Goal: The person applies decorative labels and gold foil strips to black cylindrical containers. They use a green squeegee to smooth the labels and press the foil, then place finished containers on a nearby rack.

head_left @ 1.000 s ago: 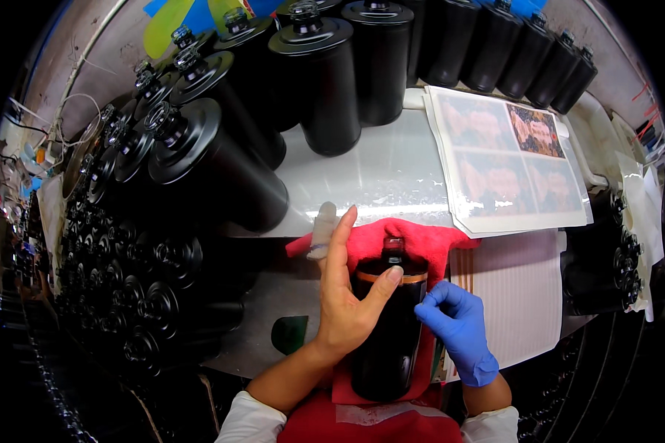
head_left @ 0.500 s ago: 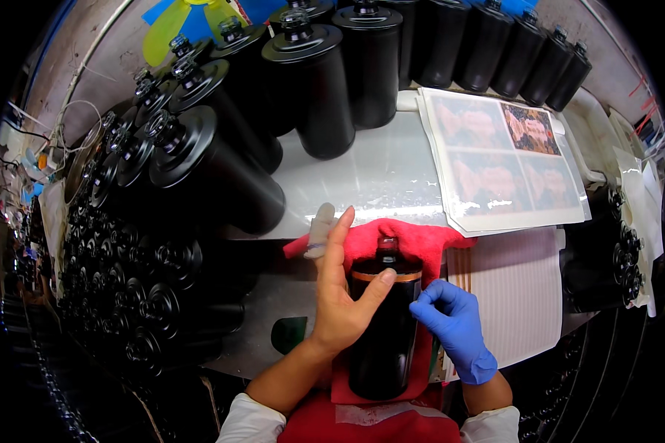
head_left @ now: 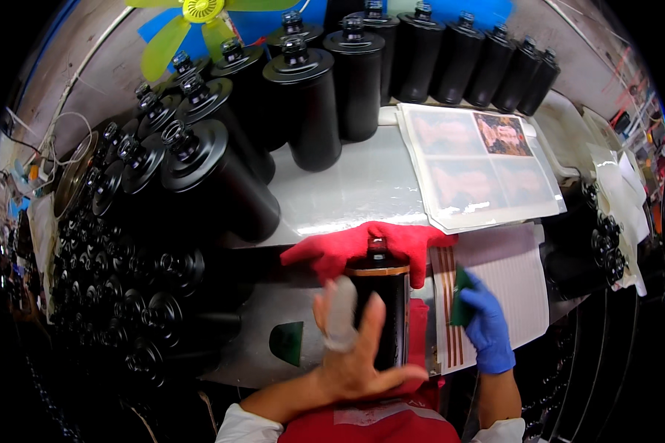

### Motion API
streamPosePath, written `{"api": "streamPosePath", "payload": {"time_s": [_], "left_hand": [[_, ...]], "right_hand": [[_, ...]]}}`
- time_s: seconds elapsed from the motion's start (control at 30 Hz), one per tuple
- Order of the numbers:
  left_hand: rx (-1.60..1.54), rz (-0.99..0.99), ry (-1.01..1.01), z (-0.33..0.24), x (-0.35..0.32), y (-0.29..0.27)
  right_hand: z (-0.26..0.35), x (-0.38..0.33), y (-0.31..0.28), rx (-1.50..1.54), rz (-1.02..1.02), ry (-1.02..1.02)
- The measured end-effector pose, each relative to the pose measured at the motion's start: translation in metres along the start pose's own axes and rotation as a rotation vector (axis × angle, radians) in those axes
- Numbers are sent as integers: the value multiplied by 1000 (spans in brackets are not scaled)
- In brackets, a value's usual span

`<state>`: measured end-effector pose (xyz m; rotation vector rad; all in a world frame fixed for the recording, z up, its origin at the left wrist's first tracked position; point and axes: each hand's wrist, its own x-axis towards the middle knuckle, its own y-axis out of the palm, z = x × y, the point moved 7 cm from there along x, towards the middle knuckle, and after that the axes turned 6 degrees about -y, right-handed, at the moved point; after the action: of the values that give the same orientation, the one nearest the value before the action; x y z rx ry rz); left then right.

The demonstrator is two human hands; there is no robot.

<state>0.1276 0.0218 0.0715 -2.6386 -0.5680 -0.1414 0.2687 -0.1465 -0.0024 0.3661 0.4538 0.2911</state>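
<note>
A glossy black bottle has its neck toward the far side, against a red cloth. A thin copper-coloured band runs round its shoulder. Over the bottle's near left side my bare left hand is spread, slightly blurred, holding nothing; one finger wears a pale finger cover. To the bottle's right, my blue-gloved right hand grips a small dark green scraper above a lined white sheet bearing copper-coloured strips. A second dark green scraper lies on the metal surface left of my left hand.
Matte black bottles stand in rows along the table's back and left. Many more bottles crowd below on the left. Printed sheets lie at the right of the grey tabletop. A yellow-green fan is behind.
My left hand has come off the bottle's shoulder toward me, fingers spread. My right hand has moved right, away from the bottle, and now has a green scraper in it. The view has shifted.
</note>
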Motion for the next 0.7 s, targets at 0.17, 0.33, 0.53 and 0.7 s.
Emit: {"api": "streamPosePath", "payload": {"time_s": [0.17, 0.33, 0.53, 0.7], "left_hand": [[568, -12, 345, -21, -46, 29], [492, -34, 323, -10, -49, 26], [281, 293, 140, 29, -49, 14], [255, 459, -19, 65, -57, 7]], "right_hand": [[71, -28, 116, -670, 200, -587], [63, -28, 152, -1097, 307, -758], [37, -1, 96, -639, 236, -387], [24, 10, 78, -533, 239, -301]]}}
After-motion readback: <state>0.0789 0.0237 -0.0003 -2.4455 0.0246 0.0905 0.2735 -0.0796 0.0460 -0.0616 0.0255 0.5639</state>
